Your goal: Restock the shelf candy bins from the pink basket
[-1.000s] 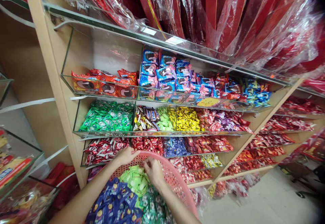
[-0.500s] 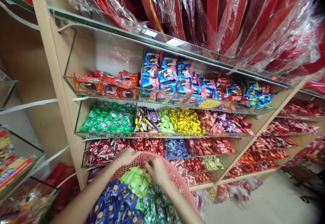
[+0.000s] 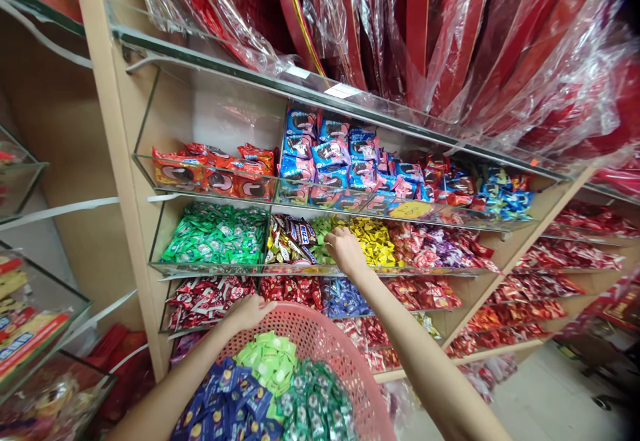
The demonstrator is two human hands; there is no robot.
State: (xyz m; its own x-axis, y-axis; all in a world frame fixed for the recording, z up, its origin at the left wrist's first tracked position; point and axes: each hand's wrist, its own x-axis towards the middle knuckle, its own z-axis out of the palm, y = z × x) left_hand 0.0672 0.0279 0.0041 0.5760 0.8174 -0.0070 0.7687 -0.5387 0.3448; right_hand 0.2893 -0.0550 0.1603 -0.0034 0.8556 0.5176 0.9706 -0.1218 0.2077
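Observation:
A pink perforated plastic basket point(image 3: 350, 354) is at the bottom of the head view. My left hand point(image 3: 249, 310) is closed on its far rim. Inside lie dark blue wrapped sweets point(image 3: 230, 398), light green wrapped sweets point(image 3: 270, 361) and dark green wrapped sweets point(image 3: 315, 401). Up at the shelf, my right hand point(image 3: 344, 249) reaches into the compartment of light green sweets point(image 3: 323, 228), touching them with curled fingers. Its fingertips are partly hidden, so what they hold is unclear. Yellow wrapped sweets point(image 3: 373, 238) lie just right of this hand, and chocolate bars point(image 3: 299, 231) to its left.
Glass-fronted shelves hold green sweets point(image 3: 215, 234), red-packed snacks point(image 3: 215, 174) and blue-pink cookie packs point(image 3: 330, 151). A glass edge point(image 3: 210, 269) runs below my right hand. Red items in clear plastic point(image 3: 420, 28) stand above. A wooden upright point(image 3: 107, 128) is at left.
My right hand has moved from above the basket up and to the right, into the light green sweets on the shelf. My left hand stays on the basket rim.

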